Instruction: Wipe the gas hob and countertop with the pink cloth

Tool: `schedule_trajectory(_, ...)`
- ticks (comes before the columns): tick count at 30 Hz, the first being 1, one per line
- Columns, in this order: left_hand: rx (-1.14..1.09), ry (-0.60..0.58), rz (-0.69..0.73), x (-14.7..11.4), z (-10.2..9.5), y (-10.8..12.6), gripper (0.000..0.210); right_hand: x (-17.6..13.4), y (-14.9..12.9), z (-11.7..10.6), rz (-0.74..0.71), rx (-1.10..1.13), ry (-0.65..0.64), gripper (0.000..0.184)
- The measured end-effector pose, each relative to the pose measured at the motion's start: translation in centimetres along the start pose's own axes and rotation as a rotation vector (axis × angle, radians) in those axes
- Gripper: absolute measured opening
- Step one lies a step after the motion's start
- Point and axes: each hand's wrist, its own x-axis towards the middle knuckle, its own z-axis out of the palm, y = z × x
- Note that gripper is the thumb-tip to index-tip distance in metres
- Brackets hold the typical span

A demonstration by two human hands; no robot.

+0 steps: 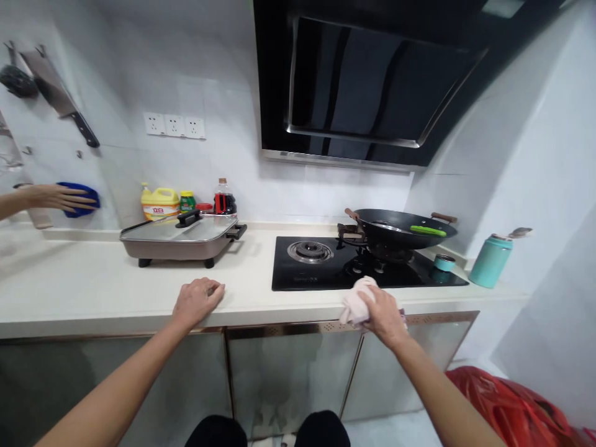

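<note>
The right hand [384,315] has its fingers closed around a crumpled, pale pink fabric cloth [356,304]; the cloth is at the front edge of the cream-coloured, smooth worktop [256,267], just in front of the black glass two-burner hob [298,270]; the left hand [194,302] rests near the same edge, its fingers bent with nothing visible in them, though their undersides are hidden and I cannot tell how tightly they are curled. The step in hand looks like wiping along that front strip; the next move seems to call for a flat, even press of the cloth, keeping clear of the large black round-bottomed wok [395,239] on the right burner; at far left, another person's hand [56,197] is against a blue, soft-looking pad [95,196] at the wall. The yellow plastic handled jug [161,200] by the wall has a label with red characters, perhaps 立白, too small to confirm; faint marks on the front of the hob cannot be read.
</note>
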Motion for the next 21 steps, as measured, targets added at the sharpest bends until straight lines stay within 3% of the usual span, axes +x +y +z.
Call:
schedule_trajectory(2,0.018,-0.010,-0.007,0.0,-0.1,0.3,0.045,-1.4,3.6,-1.1,0.133,-0.083,-0.059,0.079)
schedule_trajectory(4,0.034,-0.028,-0.017,0.1,-0.3,0.6,0.045,-1.9,5.3,-2.2,0.237,-0.141,-0.098,0.077)
schedule_trajectory(7,0.050,-0.063,-0.011,0.1,-0.6,1.1,0.046,-0.9,4.2,-3.3,0.286,-0.140,-0.137,0.073)
schedule_trajectory(10,0.059,-0.096,-0.012,0.3,-0.7,1.4,0.048,1.7,-1.0,-3.0,0.192,-0.089,-0.156,0.069)
schedule_trajectory(14,0.057,-0.104,-0.039,0.5,-0.7,1.2,0.047,6.4,-12.1,-0.3,-0.012,-0.016,-0.152,0.072)
schedule_trajectory(17,0.044,-0.118,-0.048,0.8,-0.4,0.5,0.048,9.7,-19.7,2.2,-0.147,0.025,-0.114,0.054)
schedule_trajectory(19,0.039,-0.138,-0.045,1.0,-0.2,-0.1,0.050,10.8,-22.4,3.3,-0.215,0.059,0.006,0.039)
schedule_trajectory(21,0.041,-0.151,-0.040,1.2,0.0,-0.8,0.050,10.9,-22.5,3.6,-0.265,0.094,0.088,0.037)
